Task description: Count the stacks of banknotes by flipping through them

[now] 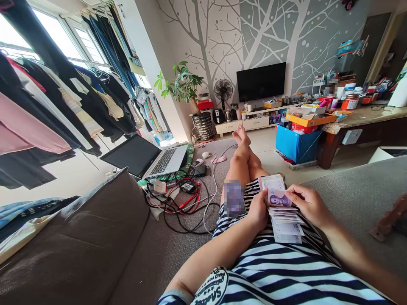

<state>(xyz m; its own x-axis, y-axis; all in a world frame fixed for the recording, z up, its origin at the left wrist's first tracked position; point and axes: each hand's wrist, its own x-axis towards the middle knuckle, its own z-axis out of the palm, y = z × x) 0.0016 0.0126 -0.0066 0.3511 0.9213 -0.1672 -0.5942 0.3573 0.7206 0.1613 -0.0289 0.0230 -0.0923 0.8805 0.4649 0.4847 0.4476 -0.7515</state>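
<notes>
Step in hand, judged from the grip: sorting through notes one at a time. Purple note (pixel 278 198) was right of centre in the frame, face up, stretched between both hands over the lap. Left hand (pixel 259 208) had its thumb on the note's left edge, fingers curled under; looked like a pinch, though the undersides were hidden. Right hand (pixel 310 205) pinched the right edge, thumb and forefinger, other fingers bent in.

Upper notes (pixel 271 181) showed just above the purple one, toward frame centre; couldn't tell if the left fingers also gripped them. Lower notes (pixel 288 228) overlapped in a stepped row just below, on the striped clothing (pixel 280 273).

Next move, as judged, called for one hand easing its pinch while the other steadied the note, without dragging the lower notes out of line. Slip risk: thin paper, sloping cloth.

Around it: phone (pixel 234 199) on the thigh, left of the hands; cables (pixel 187 197) and laptop (pixel 163 162) left of centre, on the sofa (pixel 187 262), well apart from the notes.
</notes>
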